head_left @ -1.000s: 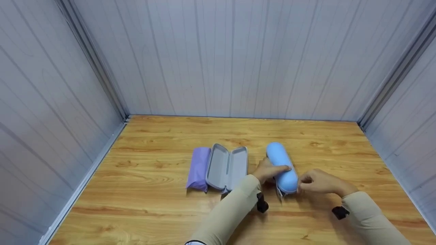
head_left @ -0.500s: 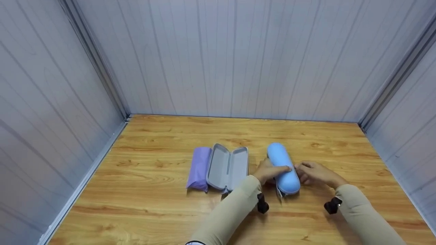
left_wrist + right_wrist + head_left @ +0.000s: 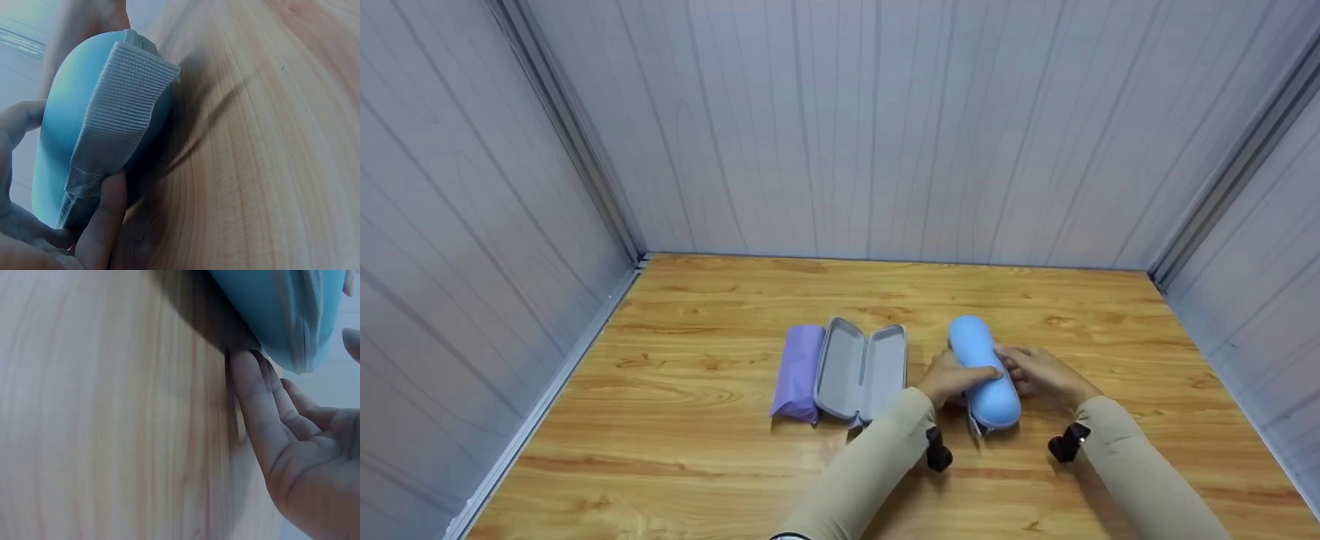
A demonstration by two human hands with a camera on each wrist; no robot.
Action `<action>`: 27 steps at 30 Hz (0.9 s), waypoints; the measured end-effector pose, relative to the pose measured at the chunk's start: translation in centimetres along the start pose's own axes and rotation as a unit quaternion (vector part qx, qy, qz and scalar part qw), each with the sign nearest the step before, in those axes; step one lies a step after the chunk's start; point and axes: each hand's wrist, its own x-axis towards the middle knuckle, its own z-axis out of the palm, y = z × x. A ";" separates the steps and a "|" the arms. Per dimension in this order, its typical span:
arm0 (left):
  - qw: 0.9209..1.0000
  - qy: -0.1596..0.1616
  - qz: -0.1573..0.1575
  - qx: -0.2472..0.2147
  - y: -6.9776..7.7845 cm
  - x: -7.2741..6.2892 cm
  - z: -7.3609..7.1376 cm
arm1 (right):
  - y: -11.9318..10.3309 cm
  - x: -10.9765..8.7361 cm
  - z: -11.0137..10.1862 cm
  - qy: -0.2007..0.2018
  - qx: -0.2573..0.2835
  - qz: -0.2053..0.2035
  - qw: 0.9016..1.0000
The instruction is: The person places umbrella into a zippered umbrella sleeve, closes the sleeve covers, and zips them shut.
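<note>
In the head view my left hand (image 3: 952, 377) grips a rounded blue zip-up hard case (image 3: 994, 401) on the wooden table, thumb across its top. The left wrist view shows a pale woven fabric tab (image 3: 121, 101) at the near end of the case, with a fingertip at the tab's base. My right hand (image 3: 1046, 371) is at the case's right side, fingertips right at its edge. From the right wrist, the fingers (image 3: 256, 396) appear extended low beside the case, near its seam (image 3: 301, 320), with the thumb held apart.
Left of the hands lies a grey case (image 3: 840, 371), spread open with both halves facing up. Beside it is a purple wrapped packet (image 3: 799, 367). Pale panel walls (image 3: 840, 135) enclose the wooden table (image 3: 675, 450) at the back and sides.
My right hand has moved from the near end of the blue case up along its right side. The left hand keeps its grip, and the grey case and purple packet stay put.
</note>
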 end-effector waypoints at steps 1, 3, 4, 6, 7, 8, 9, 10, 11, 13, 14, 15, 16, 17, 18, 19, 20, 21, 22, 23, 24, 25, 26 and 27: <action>1.000 -0.002 -0.001 -0.003 0.0 0.0 0.0 | -0.1 0.1 0.1 0.006 -0.003 0.006 1.000; 1.000 -0.004 -0.003 -0.008 0.0 0.1 0.0 | -0.1 0.3 0.3 0.004 -0.003 0.010 1.000; 1.000 -0.006 -0.003 -0.012 0.0 0.1 0.0 | -0.1 0.4 0.4 0.001 -0.002 0.009 1.000; 1.000 -0.008 -0.002 -0.018 0.0 0.0 0.1 | -0.2 0.5 0.6 -0.004 -0.001 0.009 1.000; 1.000 -0.009 0.000 -0.022 0.0 0.0 0.0 | -0.2 0.6 0.6 -0.008 0.000 0.007 1.000; 1.000 -0.011 0.004 -0.026 0.0 0.0 0.0 | -0.2 0.7 0.7 -0.011 0.002 0.007 1.000; 0.999 -0.014 0.007 -0.029 0.0 0.0 -0.1 | -0.2 0.8 0.7 -0.013 0.003 0.006 1.000; 0.999 -0.017 0.011 -0.034 0.0 0.0 -0.1 | -0.2 0.8 0.8 -0.011 0.002 0.008 1.000; 0.999 -0.019 0.013 -0.037 -0.1 -0.1 -0.2 | -0.2 0.8 0.8 -0.010 0.004 0.010 1.000; 0.998 -0.027 0.016 -0.047 -0.2 -0.1 -0.3 | -0.2 0.9 1.0 -0.011 0.014 0.015 1.000; 0.998 -0.031 0.016 -0.048 -0.3 -0.1 -0.3 | -0.2 0.9 1.0 -0.008 0.009 0.016 1.000; 0.998 -0.035 0.015 -0.050 -0.3 -0.1 -0.4 | -0.2 0.9 1.2 -0.004 0.005 0.015 1.000; 0.998 -0.039 0.015 -0.051 -0.4 -0.1 -0.4 | -0.2 0.9 1.3 0.001 -0.002 0.015 1.000; 0.998 -0.043 0.015 -0.050 -0.4 -0.2 -0.5 | -0.2 0.9 1.4 0.005 -0.010 0.013 1.000; 0.997 -0.048 0.016 -0.050 -0.4 -0.2 -0.5 | -0.2 0.9 1.5 0.008 -0.019 0.009 1.000; 0.997 -0.053 0.018 -0.050 -0.4 -0.3 -0.6 | -0.1 0.9 1.6 0.009 -0.025 0.004 1.000; 0.997 -0.059 0.019 -0.049 -0.4 -0.3 -0.6 | -0.1 0.8 1.6 0.014 -0.029 0.000 0.999; 0.996 -0.066 0.022 -0.049 -0.3 -0.4 -0.7 | 0.0 0.8 1.7 0.015 -0.025 -0.001 1.000; 0.996 -0.072 0.023 -0.048 -0.3 -0.4 -0.8 | 0.0 0.8 1.7 0.014 -0.021 -0.003 1.000; 0.996 -0.078 0.021 -0.048 -0.2 -0.5 -0.9 | 0.1 0.8 1.7 0.014 -0.018 -0.005 1.000; 0.995 -0.085 0.019 -0.048 -0.1 -0.6 -1.0 | 0.1 0.8 1.7 0.014 -0.016 -0.006 1.000; 0.994 -0.092 0.017 -0.047 0.0 -0.7 -1.1 | 0.1 0.8 1.6 0.017 -0.013 -0.006 1.000; 0.994 -0.099 0.014 -0.047 0.1 -0.7 -1.2 | 0.1 0.8 1.6 0.019 -0.011 -0.005 1.000; 0.993 -0.104 0.011 -0.047 0.2 -0.8 -1.3 | 0.1 0.8 1.6 0.021 -0.011 -0.005 1.000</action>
